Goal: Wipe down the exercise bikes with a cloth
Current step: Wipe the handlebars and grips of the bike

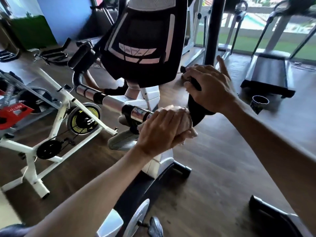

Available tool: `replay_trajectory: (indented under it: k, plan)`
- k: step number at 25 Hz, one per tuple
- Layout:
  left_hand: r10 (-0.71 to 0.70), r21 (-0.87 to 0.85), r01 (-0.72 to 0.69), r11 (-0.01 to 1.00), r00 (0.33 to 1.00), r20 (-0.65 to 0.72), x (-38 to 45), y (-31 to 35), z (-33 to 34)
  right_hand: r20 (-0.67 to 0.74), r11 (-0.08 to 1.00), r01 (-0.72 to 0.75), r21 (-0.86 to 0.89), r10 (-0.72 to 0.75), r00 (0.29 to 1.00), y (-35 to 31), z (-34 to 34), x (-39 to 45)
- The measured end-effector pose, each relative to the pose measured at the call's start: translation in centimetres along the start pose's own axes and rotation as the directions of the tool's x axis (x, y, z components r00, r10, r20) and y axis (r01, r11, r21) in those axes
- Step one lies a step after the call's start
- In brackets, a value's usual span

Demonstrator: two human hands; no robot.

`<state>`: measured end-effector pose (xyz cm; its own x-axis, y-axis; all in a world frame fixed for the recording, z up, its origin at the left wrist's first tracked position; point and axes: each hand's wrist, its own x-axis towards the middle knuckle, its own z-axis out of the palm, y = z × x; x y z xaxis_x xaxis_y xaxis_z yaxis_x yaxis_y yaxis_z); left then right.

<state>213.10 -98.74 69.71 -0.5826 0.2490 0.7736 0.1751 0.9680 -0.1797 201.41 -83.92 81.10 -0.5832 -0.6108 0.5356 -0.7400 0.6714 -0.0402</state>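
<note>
1. Right now, the big exercise bike (154, 161) in the middle is being wiped, and this looks like the handlebar step of the job.
2. Nearby, a second white bike (56, 106) is seen on the left, well apart from the hands; it will likely be wiped later, but this is only a guess.
3. Up top, the bike's dark screen panel (142, 48) is seen above both hands and is not being touched.
4. Lower down, the shiny handlebar (112, 101) is seen running out to the left of the cloth, so a slide along it is likely called for next.
5. Over on the right, the black grip (196, 110) is held by the right hand (210, 88), with fingers curled round its top and one finger sticking up.
6. Close by, the cloth (185, 122) is bunched round the bar and is gripped by the left hand (162, 129).
7. Lastly, a dark cup (259, 104) is seen on the floor by the treadmill (268, 72); what is in it cannot be told.
</note>
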Motion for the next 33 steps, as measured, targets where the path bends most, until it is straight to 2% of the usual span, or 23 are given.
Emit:
replay_trajectory:
  k: [1,3,5,6,7,9,11,12,13,15,16,17,18,20,22,23,26,29,33]
  plan:
    - [-0.087,0.009,0.088,0.996,0.996,-0.021,0.2,0.9,0.1,-0.009,1.0,-0.007,-0.001,0.007,1.0,0.0,0.0,0.1]
    - [-0.357,0.039,0.358,0.933,0.933,-0.035,1.2,4.2,0.7,-0.014,1.0,-0.022,-0.012,0.022,1.0,-0.1,0.2,0.1]
    - [-0.5,0.066,0.499,0.864,0.866,-0.002,2.3,6.9,0.8,-0.009,1.0,-0.022,-0.014,0.022,1.0,-0.2,0.3,-0.1]
    - [-0.475,0.046,0.476,0.878,0.88,-0.021,2.4,6.8,0.8,-0.01,1.0,-0.015,-0.012,0.015,1.0,-0.2,0.2,-0.1]
    - [-0.391,0.013,0.392,0.92,0.919,-0.052,2.1,5.7,0.8,-0.009,1.0,-0.011,-0.012,0.011,1.0,-0.2,0.1,-0.2]
    - [-0.125,-0.008,0.124,0.992,0.988,-0.089,0.8,2.5,0.4,0.003,1.0,0.002,-0.018,-0.002,1.0,-0.2,-0.1,-0.3]
    - [0.033,0.012,-0.032,0.999,0.998,-0.058,0.2,0.6,0.3,0.008,1.0,0.007,-0.03,-0.007,1.0,-0.1,-0.2,-0.4]
    - [0.004,0.016,-0.003,1.0,0.999,-0.048,0.3,0.8,0.5,0.004,0.999,0.003,-0.033,-0.003,1.0,-0.1,-0.2,-0.5]
    - [-0.107,0.026,0.108,0.994,0.993,-0.047,0.7,1.9,0.6,0.002,0.999,-0.003,-0.034,0.003,1.0,-0.1,-0.1,-0.4]
    - [-0.385,0.041,0.386,0.922,0.922,-0.034,1.7,4.9,1.1,-0.002,0.999,-0.014,-0.033,0.014,1.0,-0.2,0.1,-0.3]
    - [-0.46,0.041,0.462,0.886,0.887,-0.049,2.2,5.9,1.2,-0.003,0.999,-0.014,-0.033,0.014,1.0,-0.3,0.2,-0.3]
    - [-0.471,0.024,0.475,0.88,0.878,-0.08,2.3,6.2,1.3,-0.005,0.999,-0.009,-0.034,0.009,1.0,-0.4,0.2,-0.2]
    - [-0.426,-0.004,0.429,0.903,0.897,-0.118,2.2,5.7,1.3,-0.005,0.999,-0.003,-0.034,0.003,1.0,-0.3,0.2,-0.3]
    - [-0.222,-0.003,0.224,0.975,0.965,-0.139,1.1,3.4,0.7,0.01,0.999,0.027,-0.028,-0.027,1.0,-0.3,0.0,-0.4]
    - [-0.031,0.006,0.031,0.999,0.996,-0.078,0.6,1.5,-0.1,0.022,0.998,0.051,-0.044,-0.05,0.998,-0.1,-0.2,-0.6]
    - [-0.008,-0.028,0.007,1.0,0.999,-0.038,0.6,1.0,-0.4,0.027,0.997,0.056,-0.055,-0.054,0.998,-0.1,-0.2,-0.7]
    - [-0.109,-0.181,0.108,0.978,0.994,0.002,0.4,0.8,-2.3,0.034,0.995,0.06,-0.078,-0.057,0.998,-0.3,0.0,-0.7]
    - [-0.191,-0.192,0.177,0.965,0.98,-0.056,-0.6,1.3,-3.8,0.032,0.994,0.043,-0.096,-0.04,0.999,-0.5,0.3,-0.7]
    - [-0.336,-0.162,0.348,0.923,0.937,0.101,0.8,1.6,-2.7,0.041,0.995,-0.003,-0.104,0.007,0.999,-0.8,0.4,-0.7]
